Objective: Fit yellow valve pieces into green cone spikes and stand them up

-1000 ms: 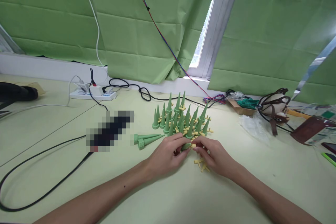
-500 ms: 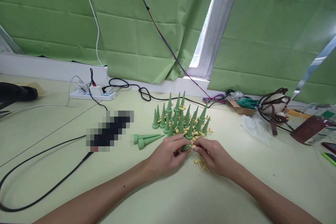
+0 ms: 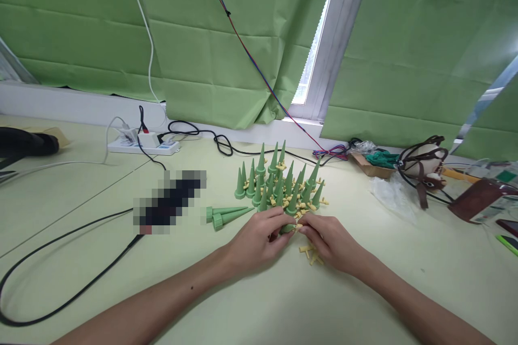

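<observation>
My left hand (image 3: 265, 234) is closed round a green plastic spike (image 3: 287, 228), most of which the fingers hide. Pinched in my right hand (image 3: 329, 237) is a small yellow valve (image 3: 299, 227), held against the spike's end. Just behind both hands stand several green spikes (image 3: 290, 178) with their points up, many with yellow valves (image 3: 311, 206) at their bases. Two more green spikes (image 3: 229, 219) lie flat left of my left hand. Loose yellow valves (image 3: 307, 251) rest on the table below my right hand, which partly covers them.
A white power strip (image 3: 143, 144) sits at the back left, with black cables (image 3: 222, 143) along the wall. A blurred dark object (image 3: 170, 202) lies at left. On the right are a clear plastic bag (image 3: 392, 197), a cardboard box (image 3: 370, 167) and a dark red case (image 3: 473, 199).
Both hands stay in nearly the same place, the yellow valve still against the green spike. Hardly anything else differs.
</observation>
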`<state>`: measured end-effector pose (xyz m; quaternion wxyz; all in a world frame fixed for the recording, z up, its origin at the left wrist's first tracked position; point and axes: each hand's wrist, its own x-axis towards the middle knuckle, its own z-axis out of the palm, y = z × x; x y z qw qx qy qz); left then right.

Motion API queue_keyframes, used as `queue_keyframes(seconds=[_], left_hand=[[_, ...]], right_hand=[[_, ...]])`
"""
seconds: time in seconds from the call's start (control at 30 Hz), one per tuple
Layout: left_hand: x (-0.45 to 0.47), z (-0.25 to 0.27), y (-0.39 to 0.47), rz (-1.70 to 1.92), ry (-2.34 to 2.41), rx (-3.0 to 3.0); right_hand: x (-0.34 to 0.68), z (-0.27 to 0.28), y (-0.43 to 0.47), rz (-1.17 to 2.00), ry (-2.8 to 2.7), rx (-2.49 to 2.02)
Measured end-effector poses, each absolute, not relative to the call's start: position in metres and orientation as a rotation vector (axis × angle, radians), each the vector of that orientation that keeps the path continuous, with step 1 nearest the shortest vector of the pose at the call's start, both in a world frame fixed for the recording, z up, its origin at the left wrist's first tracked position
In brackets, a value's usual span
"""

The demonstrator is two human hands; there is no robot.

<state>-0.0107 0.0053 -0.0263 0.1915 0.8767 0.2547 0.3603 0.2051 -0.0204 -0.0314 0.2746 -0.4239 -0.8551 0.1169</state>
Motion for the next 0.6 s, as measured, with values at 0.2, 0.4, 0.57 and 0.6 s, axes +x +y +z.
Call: queue_keyframes(seconds=[0.2,0.4,0.57,0.6], left_hand=[[-0.01,-0.024,0.003,1.027,0.751,2.435],[-0.01,-0.024,0.002,1.032,0.81,2.434],[-0.011,-0.02,0.006,1.174,0.809,2.436],[-0.012,-0.018,0.007,1.224,0.811,2.434]], right_hand=[[0.202,-0.027,-0.021,0.354,-2.173,-1.175],[0.201,-0.021,-0.023,0.369,-1.965,-1.228],[0.197,-0.024,-0.023,0.346,-1.965,-1.193],[0.197,-0.025,-0.024,0.35,-1.981,-1.189]])
